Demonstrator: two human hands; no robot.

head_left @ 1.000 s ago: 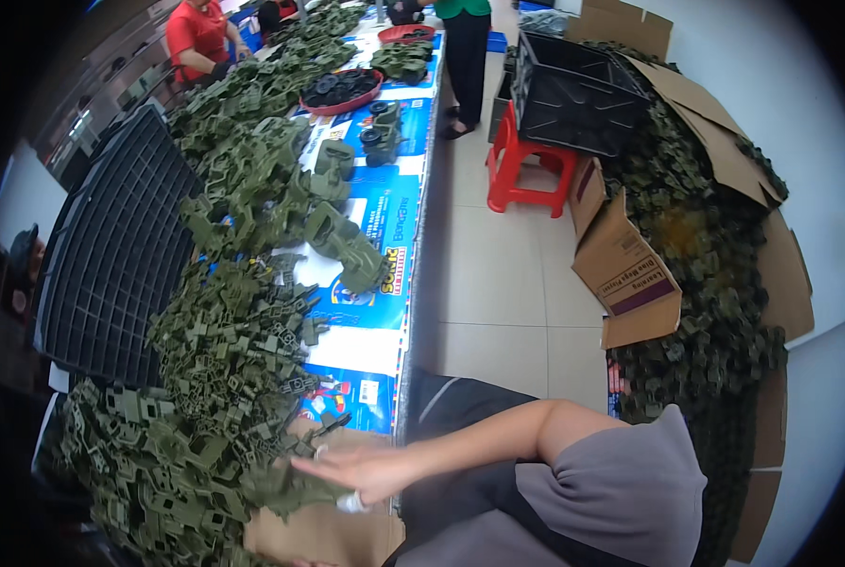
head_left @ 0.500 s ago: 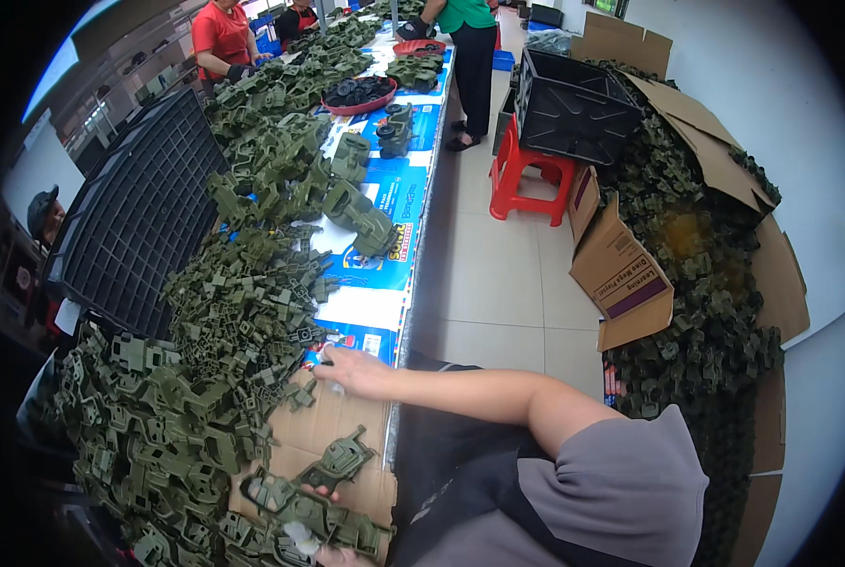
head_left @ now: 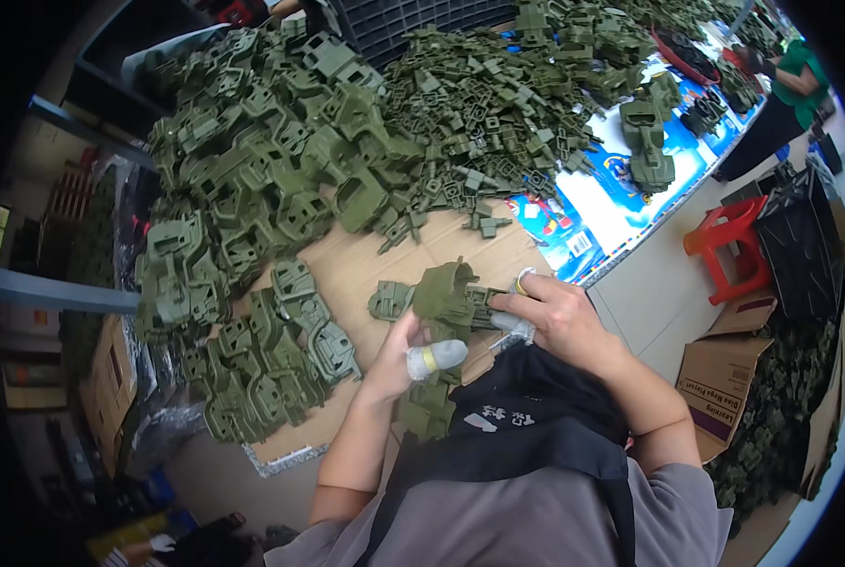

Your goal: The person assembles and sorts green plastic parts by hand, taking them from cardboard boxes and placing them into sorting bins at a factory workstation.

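Observation:
My left hand [head_left: 405, 364], its thumb wrapped in grey-white cloth with a yellow band, grips an olive-green plastic toy vehicle body [head_left: 444, 291] close to my apron. The body's lower end shows below the thumb. Opposite it, my right hand [head_left: 566, 321], with covered fingertips, holds a small green frame-like plastic part [head_left: 482, 299] against the body's right side. Some of that part is hidden by the fingers. Beyond the left hand, another green vehicle piece [head_left: 387, 300] is over the cardboard sheet [head_left: 366, 257]. Several vehicle bodies [head_left: 269, 350] lie in rows to the left.
A heap of small green parts [head_left: 484, 113] and piled vehicle bodies [head_left: 281, 151] cover the far side. At the right are a red stool [head_left: 729, 248], a black crate [head_left: 800, 246] and a carton [head_left: 725, 378]. A person in green [head_left: 800, 80] stands at the table's far right.
The view has swung left. My right hand has come back from beside the small-parts heap and now holds a small part at the vehicle body in my left hand.

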